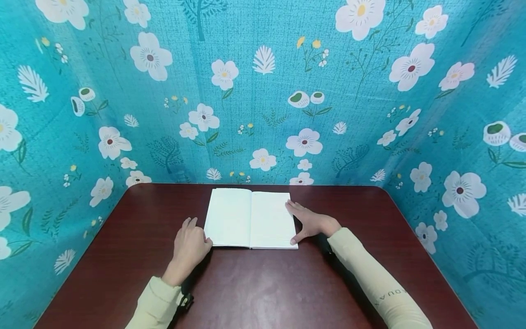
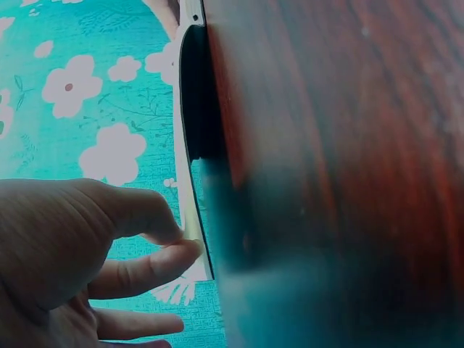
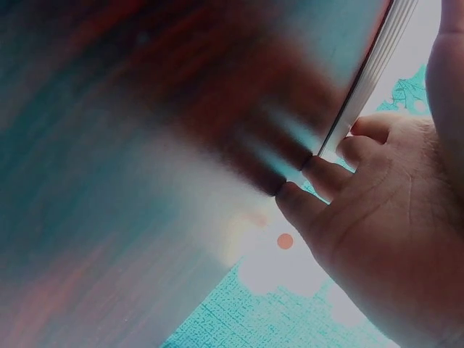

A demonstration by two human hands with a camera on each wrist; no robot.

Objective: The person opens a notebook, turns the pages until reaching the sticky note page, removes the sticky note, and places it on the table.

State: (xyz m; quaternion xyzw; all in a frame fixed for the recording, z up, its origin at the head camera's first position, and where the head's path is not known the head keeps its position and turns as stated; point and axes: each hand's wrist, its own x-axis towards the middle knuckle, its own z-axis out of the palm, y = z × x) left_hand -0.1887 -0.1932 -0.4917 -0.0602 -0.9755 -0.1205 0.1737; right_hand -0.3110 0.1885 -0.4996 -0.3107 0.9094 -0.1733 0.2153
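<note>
Pinching an open white paper book (image 1: 270, 220)'s corner: left hand (image 1: 191, 243) | right hand (image 1: 310, 221): spread, touching its edge | book lay between, longest side hand-to-hand

I worked in a booth-like space; the room type was indeterminate. Blue floral fabric (image 1: 246, 91) stood at ten, twelve and two o'clock around a reddish-brown table (image 1: 255, 288).
</note>
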